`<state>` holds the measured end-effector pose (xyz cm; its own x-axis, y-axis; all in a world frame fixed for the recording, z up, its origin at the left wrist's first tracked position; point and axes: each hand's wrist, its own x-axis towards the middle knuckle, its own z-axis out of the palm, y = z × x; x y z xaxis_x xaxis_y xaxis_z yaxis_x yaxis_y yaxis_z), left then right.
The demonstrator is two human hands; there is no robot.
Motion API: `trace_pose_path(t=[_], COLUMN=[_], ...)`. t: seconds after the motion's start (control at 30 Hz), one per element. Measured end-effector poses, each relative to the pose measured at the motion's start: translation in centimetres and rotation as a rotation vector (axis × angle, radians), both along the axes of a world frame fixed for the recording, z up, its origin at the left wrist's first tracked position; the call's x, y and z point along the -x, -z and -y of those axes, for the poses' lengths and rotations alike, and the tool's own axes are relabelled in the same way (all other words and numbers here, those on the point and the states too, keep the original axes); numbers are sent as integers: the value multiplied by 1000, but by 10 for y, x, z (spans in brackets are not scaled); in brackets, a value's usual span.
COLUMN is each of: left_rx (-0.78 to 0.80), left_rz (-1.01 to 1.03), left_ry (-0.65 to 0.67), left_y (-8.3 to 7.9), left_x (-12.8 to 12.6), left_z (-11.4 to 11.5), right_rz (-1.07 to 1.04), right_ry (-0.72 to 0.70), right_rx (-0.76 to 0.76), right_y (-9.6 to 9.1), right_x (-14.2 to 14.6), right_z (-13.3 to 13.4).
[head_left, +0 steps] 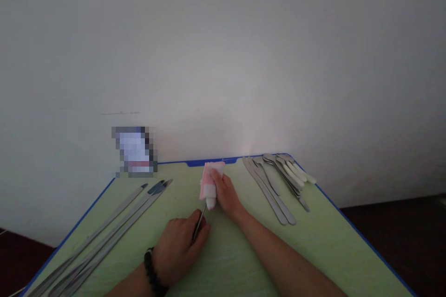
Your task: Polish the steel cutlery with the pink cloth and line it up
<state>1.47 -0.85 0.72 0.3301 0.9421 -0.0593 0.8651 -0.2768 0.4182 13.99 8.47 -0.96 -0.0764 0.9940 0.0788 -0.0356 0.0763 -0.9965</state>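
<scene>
My left hand (pixel 179 243) is closed around the thin metal handle (pixel 200 224) of a piece of cutlery, low over the front middle of the table. A folded pink and white cloth (pixel 208 188) covers the far end of that piece, so its kind is hidden. My right hand (pixel 226 192) grips the cloth from the right, with the thumb pressed on top. A dark beaded bracelet (pixel 150 269) circles my left wrist.
Long silver cutlery (pixel 156 188) lies slantwise on the left of the green, blue-edged table (pixel 237 260). On the right lie several silver forks and spoons (pixel 270 158), some cutlery with white handles (pixel 296 174). A blurred phone-like screen (pixel 134 148) leans against the wall (pixel 223 79).
</scene>
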Motion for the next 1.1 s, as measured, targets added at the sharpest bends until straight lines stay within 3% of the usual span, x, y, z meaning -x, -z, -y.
trace_pose_path(t=[0.3,0.53,0.9,1.1], left_rx=[-7,5,-21,-13], left_rz=[-7,-54,-127,-145], left_ry=[16,23,38,46], left_y=[3,0,3,1], left_x=[2,-1,-1,-1], left_z=[0,0,2,2], right_rz=[-27,-504,-687,-858], right_ry=[-11,-68,-43,-84], right_rx=[28,345,298,346], right_y=[-1,-3,2,7], right_x=[-1,-5,-6,-11], right_z=[0,-9,-14,-21])
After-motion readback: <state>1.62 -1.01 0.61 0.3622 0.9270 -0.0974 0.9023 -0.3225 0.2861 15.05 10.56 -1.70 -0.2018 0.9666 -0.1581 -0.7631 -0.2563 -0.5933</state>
